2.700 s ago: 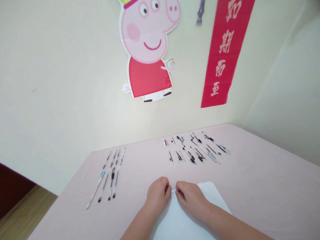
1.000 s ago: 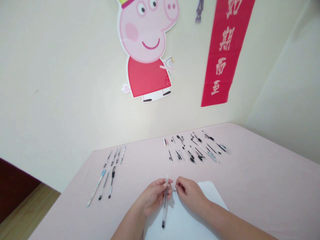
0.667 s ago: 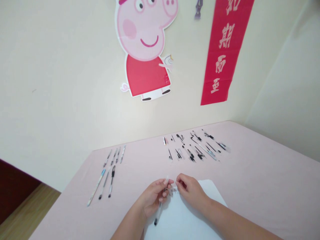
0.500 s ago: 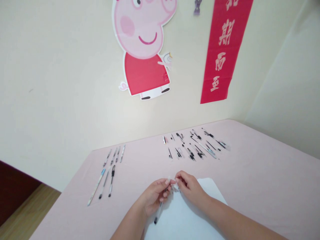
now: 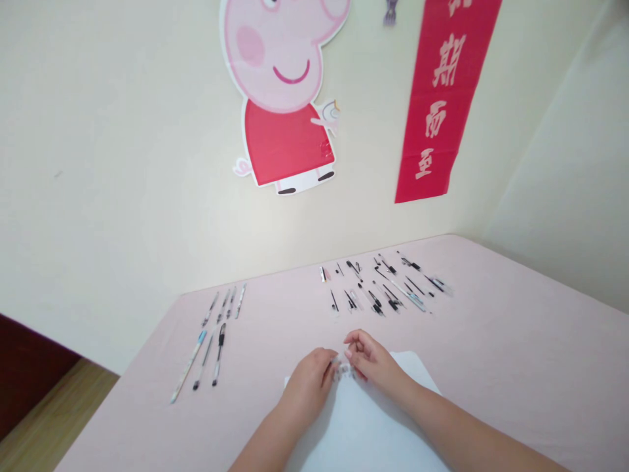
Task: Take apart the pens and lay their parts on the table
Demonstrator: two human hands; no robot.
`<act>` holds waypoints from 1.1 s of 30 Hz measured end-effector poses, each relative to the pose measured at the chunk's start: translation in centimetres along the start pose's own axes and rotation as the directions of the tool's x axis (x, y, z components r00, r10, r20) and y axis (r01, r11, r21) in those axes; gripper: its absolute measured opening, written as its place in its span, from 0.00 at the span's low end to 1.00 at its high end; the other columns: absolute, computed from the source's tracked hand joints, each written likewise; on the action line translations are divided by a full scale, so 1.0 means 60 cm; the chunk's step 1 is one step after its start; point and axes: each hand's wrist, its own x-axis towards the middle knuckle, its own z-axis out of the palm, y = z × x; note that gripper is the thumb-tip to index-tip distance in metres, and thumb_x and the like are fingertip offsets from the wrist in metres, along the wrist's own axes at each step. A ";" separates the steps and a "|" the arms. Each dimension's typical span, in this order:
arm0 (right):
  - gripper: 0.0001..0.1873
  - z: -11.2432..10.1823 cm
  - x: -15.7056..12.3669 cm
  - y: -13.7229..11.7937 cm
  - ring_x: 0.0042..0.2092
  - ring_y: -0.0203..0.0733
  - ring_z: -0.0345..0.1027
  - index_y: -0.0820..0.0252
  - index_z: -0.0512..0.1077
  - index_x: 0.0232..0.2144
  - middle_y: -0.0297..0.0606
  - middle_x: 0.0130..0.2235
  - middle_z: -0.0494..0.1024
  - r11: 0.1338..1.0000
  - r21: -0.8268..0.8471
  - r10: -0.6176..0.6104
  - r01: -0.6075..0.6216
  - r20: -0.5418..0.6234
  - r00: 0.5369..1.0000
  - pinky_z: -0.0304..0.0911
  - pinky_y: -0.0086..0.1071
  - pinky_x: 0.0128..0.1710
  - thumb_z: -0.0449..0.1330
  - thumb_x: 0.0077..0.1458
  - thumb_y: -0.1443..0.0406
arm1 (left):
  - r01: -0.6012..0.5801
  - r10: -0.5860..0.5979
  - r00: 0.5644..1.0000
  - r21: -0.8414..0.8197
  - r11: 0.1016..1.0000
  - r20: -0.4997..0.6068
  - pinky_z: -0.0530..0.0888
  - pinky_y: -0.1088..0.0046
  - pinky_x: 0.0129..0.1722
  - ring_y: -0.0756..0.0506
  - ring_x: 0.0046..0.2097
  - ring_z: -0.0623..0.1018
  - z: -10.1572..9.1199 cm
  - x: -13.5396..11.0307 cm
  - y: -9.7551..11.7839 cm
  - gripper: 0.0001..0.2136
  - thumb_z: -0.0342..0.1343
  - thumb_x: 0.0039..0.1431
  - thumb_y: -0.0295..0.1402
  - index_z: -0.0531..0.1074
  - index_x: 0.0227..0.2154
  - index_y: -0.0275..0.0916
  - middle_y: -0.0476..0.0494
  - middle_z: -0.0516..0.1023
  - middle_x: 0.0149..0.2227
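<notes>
My left hand point(image 5: 310, 381) is closed over the top left part of a white sheet point(image 5: 373, 432). Its fingers are wrapped round a pen, of which only a pale clear end point(image 5: 337, 360) shows at the fingertips; the hand hides the rest. Just to the right, my right hand point(image 5: 372, 359) is above the sheet's top edge, its fingers bent and its thumb and forefinger apart, with nothing visible between them. Small dark print point(image 5: 346, 371) on the sheet shows between the hands.
On the pink table point(image 5: 275, 328), several pens point(image 5: 219, 354) lie in two rows at the left. Several black pen parts point(image 5: 376, 299), such as caps and refills, lie in groups toward the back right. A wall with a pig cutout point(image 5: 289, 141) and a red banner point(image 5: 432, 118) stands behind.
My left hand has turned palm down, so the pen's black end that stuck out below it is now hidden. The fingers of my right hand have spread from a pinch.
</notes>
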 end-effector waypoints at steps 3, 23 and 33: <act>0.12 0.002 0.004 0.011 0.21 0.30 0.56 0.58 0.61 0.32 0.27 0.24 0.62 0.995 -0.100 0.008 -0.006 0.017 1.000 0.53 0.25 0.21 0.54 0.50 0.56 | 0.026 -0.026 1.000 0.109 0.994 0.002 0.63 0.72 0.36 0.46 0.36 0.70 0.007 -0.002 -0.006 0.06 0.44 0.56 0.30 0.65 0.33 0.39 0.43 0.72 0.33; 0.03 0.011 0.000 0.004 0.28 0.35 0.61 0.61 0.66 0.28 0.31 0.24 0.68 0.953 -0.292 -0.081 0.081 0.013 0.997 0.57 0.27 0.29 0.53 0.49 0.68 | -0.050 0.050 0.999 0.229 0.972 0.006 0.61 0.76 0.32 0.49 0.33 0.69 0.005 -0.001 -0.011 0.07 0.42 0.58 0.30 0.64 0.27 0.39 0.47 0.69 0.30; 0.03 0.011 0.000 0.004 0.26 0.34 0.60 0.60 0.66 0.27 0.30 0.22 0.67 0.962 -0.262 -0.070 0.070 0.009 0.997 0.56 0.27 0.27 0.53 0.50 0.66 | -0.060 0.061 0.998 0.187 0.980 0.000 0.62 0.76 0.32 0.48 0.33 0.70 0.010 -0.002 -0.012 0.09 0.42 0.58 0.30 0.65 0.27 0.40 0.47 0.70 0.29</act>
